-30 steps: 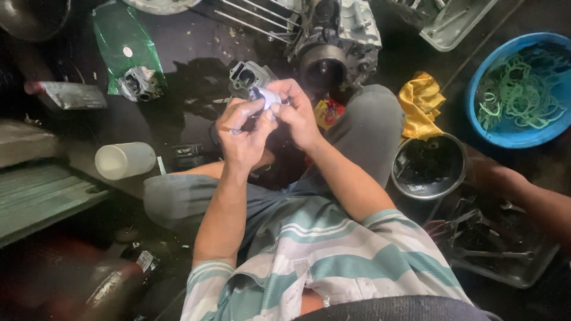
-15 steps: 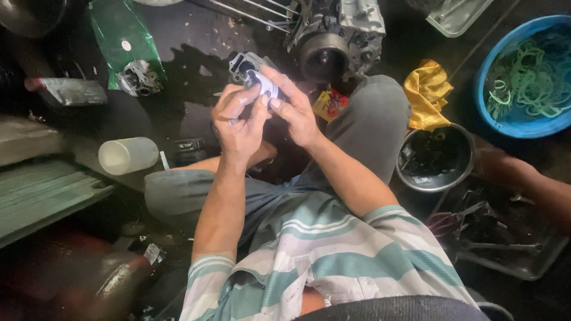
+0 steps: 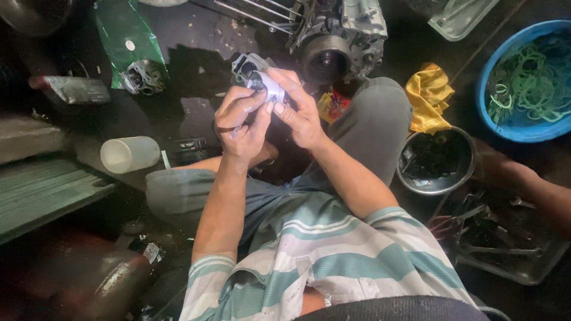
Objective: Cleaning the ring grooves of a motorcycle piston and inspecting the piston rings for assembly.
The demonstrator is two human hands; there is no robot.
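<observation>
While both close around it, left hand (image 3: 241, 122) and right hand (image 3: 300, 110) grip a small metal part (image 3: 270, 89).

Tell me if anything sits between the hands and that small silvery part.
Nothing visible does. The left hand and the right hand both already grip the small silvery metal part directly, fingers wrapped on it from each side, held up above the dark floor in front of the engine block.

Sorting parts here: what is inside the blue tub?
The blue tub holds a tangle of green rings. Its bottom beneath them is covered, and its right part is out of view.
</observation>
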